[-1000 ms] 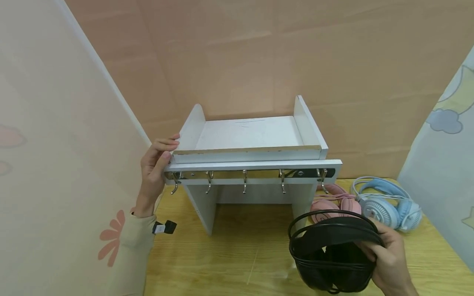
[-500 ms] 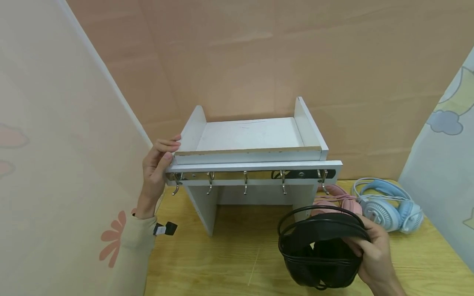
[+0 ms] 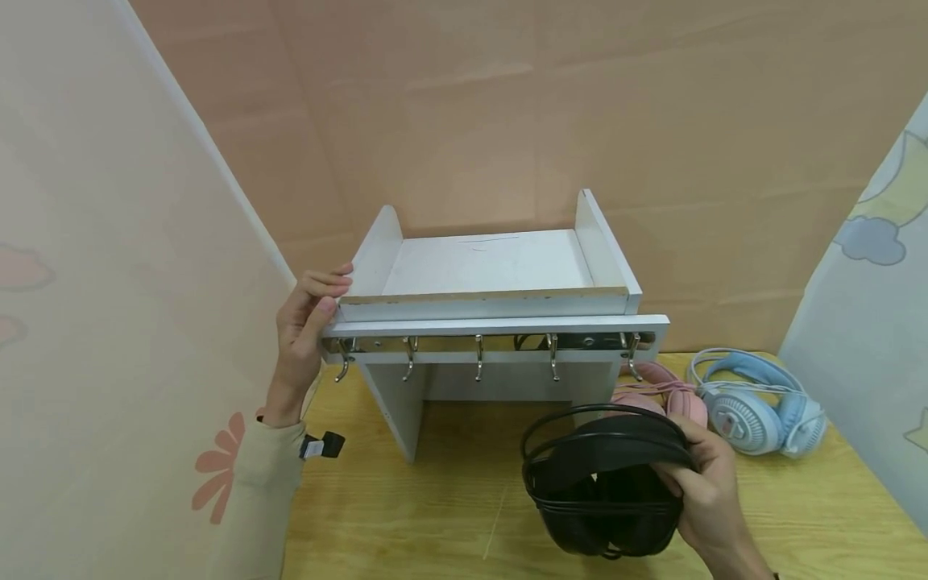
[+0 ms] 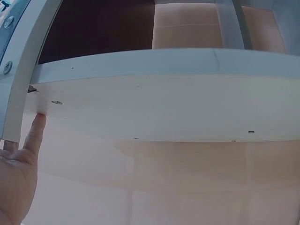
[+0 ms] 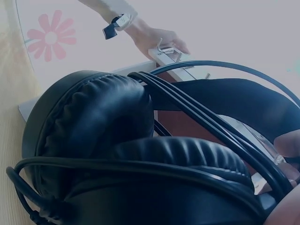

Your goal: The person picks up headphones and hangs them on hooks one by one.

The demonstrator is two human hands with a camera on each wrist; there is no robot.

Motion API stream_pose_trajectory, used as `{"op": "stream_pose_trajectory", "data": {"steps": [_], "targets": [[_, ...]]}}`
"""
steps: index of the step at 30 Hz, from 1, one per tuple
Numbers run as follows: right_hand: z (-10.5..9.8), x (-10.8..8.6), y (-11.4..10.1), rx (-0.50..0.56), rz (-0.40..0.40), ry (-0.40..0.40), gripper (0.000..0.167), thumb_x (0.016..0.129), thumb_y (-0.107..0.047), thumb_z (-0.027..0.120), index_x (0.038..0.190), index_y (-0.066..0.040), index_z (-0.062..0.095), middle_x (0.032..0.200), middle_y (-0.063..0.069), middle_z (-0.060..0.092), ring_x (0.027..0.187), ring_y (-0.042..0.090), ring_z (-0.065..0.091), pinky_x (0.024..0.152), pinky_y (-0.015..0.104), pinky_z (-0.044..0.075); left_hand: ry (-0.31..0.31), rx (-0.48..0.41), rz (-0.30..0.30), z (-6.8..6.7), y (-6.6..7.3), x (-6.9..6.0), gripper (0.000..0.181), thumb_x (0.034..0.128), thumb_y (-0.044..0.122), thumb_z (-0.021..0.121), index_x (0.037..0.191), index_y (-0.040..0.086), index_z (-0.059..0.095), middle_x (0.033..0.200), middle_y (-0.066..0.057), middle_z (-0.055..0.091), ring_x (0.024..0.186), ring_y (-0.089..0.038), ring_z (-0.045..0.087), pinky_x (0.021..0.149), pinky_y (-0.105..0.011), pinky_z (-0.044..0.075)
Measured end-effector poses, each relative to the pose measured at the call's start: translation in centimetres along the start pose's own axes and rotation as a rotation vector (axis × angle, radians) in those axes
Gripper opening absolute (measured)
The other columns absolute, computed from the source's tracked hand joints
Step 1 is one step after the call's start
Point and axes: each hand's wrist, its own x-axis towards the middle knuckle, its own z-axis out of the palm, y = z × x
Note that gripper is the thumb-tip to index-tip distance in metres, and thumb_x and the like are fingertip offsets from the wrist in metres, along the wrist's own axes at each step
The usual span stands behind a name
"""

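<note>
Black over-ear headphones (image 3: pixel 609 515), with their cable looped around them, hang above the table in my right hand (image 3: pixel 706 491), whose fingers grip the headband's right side. Padded ear cups (image 5: pixel 103 122) fill much of the right wrist view. A white wooden shelf (image 3: pixel 486 262) stands ahead, its front rail bearing several metal hooks (image 3: pixel 479 354). My left hand (image 3: pixel 300 330) holds the shelf's left end, thumb at the rail and fingers at the side panel. In the left wrist view, one finger of the left hand (image 4: pixel 21 173) touches the white panel.
Pink headphones (image 3: pixel 685 403) lie on the wooden table (image 3: pixel 406 515) right of the shelf, partly hidden behind the black pair. Blue headphones (image 3: pixel 757 403) lie beside them. A pale wall panel (image 3: pixel 145 242) rises at the left, and a brown backdrop (image 3: pixel 507 105) stands behind.
My right hand has moved left with the black headphones, bringing them further in front of the shelf. The left hand stays on the shelf's left end.
</note>
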Motion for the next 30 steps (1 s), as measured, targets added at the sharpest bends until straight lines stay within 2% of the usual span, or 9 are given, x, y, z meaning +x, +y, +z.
{"op": "stream_pose_trajectory", "data": {"steps": [7,13,16,18,20,21,23,25,30], "targets": [[1.1,0.4,0.7,-0.047,0.004,-0.016,0.051,0.085,0.038,0.032,0.088,0.000,0.065,0.065,0.005,0.028,0.049,0.018,0.020,0.041,0.032,0.014,0.000,0.004,0.018,-0.2,-0.1,0.2,0.018,0.1017,-0.006,0.047,0.105,-0.019,0.057,0.116,0.003,0.071,0.135,-0.023,0.064,0.126,-0.039,0.040],[2.0,0.8,1.1,-0.051,-0.012,-0.035,0.044,0.084,0.038,0.034,0.083,0.001,0.058,0.064,0.004,0.027,0.052,0.018,0.024,0.044,0.035,0.018,0.000,-0.007,0.016,-0.3,-0.3,0.1,0.015,0.0982,-0.009,0.048,0.105,-0.019,0.058,0.116,0.003,0.071,0.134,-0.023,0.064,0.125,-0.038,0.042],[2.3,0.9,1.3,-0.070,-0.020,-0.040,0.048,0.085,0.036,0.036,0.099,0.004,0.069,0.071,0.000,0.050,0.062,0.013,0.045,0.049,0.028,0.034,-0.003,-0.011,0.018,-0.3,-0.3,0.2,0.016,0.0975,-0.010,0.047,0.105,-0.018,0.059,0.116,0.003,0.071,0.134,-0.023,0.064,0.124,-0.039,0.042],[2.5,0.7,1.5,-0.093,-0.013,-0.031,0.054,0.085,0.036,0.037,0.109,0.003,0.072,0.083,-0.002,0.066,0.076,0.009,0.057,0.058,0.024,0.046,-0.007,-0.010,0.017,-0.3,-0.2,0.2,0.016,0.0972,-0.010,0.047,0.105,-0.018,0.059,0.117,0.003,0.071,0.134,-0.023,0.064,0.124,-0.038,0.042],[2.8,0.5,1.6,-0.100,-0.007,-0.019,0.056,0.084,0.036,0.038,0.114,0.004,0.073,0.086,-0.003,0.068,0.075,0.008,0.058,0.057,0.022,0.047,-0.013,-0.009,0.014,-0.4,-0.1,0.2,0.016,0.0973,-0.010,0.047,0.105,-0.018,0.059,0.117,0.003,0.071,0.135,-0.024,0.064,0.124,-0.038,0.042],[3.0,0.4,1.7,-0.110,0.000,-0.008,0.055,0.084,0.036,0.039,0.110,0.001,0.073,0.081,-0.002,0.066,0.068,0.008,0.055,0.053,0.021,0.044,-0.015,-0.008,0.013,-0.4,-0.1,0.2,0.016,0.0974,-0.010,0.048,0.105,-0.018,0.059,0.117,0.002,0.071,0.135,-0.024,0.064,0.124,-0.038,0.042],[3.4,0.4,1.9,-0.109,0.005,-0.002,0.047,0.085,0.035,0.042,0.102,0.002,0.070,0.067,0.002,0.049,0.054,0.013,0.042,0.042,0.025,0.030,-0.017,-0.007,0.010,-0.5,0.0,0.2,0.015,0.0977,-0.011,0.048,0.105,-0.018,0.059,0.117,0.002,0.071,0.135,-0.024,0.064,0.125,-0.038,0.042],[3.8,0.4,2.1,-0.080,-0.003,0.001,0.039,0.086,0.035,0.043,0.094,0.004,0.066,0.063,0.006,0.032,0.047,0.018,0.024,0.039,0.031,0.015,-0.018,-0.004,0.008,-0.6,0.1,0.1,0.015,0.0980,-0.011,0.048,0.105,-0.017,0.060,0.117,0.002,0.071,0.135,-0.024,0.063,0.125,-0.039,0.041],[4.8,0.6,2.5,-0.040,-0.011,0.027,0.045,0.081,0.037,0.039,0.088,0.000,0.064,0.064,0.007,0.030,0.046,0.019,0.020,0.038,0.031,0.012,-0.014,-0.002,0.012,-0.7,0.4,0.0,0.016,0.0997,-0.009,0.049,0.106,-0.017,0.060,0.117,0.000,0.071,0.136,-0.025,0.063,0.125,-0.040,0.041]]}}
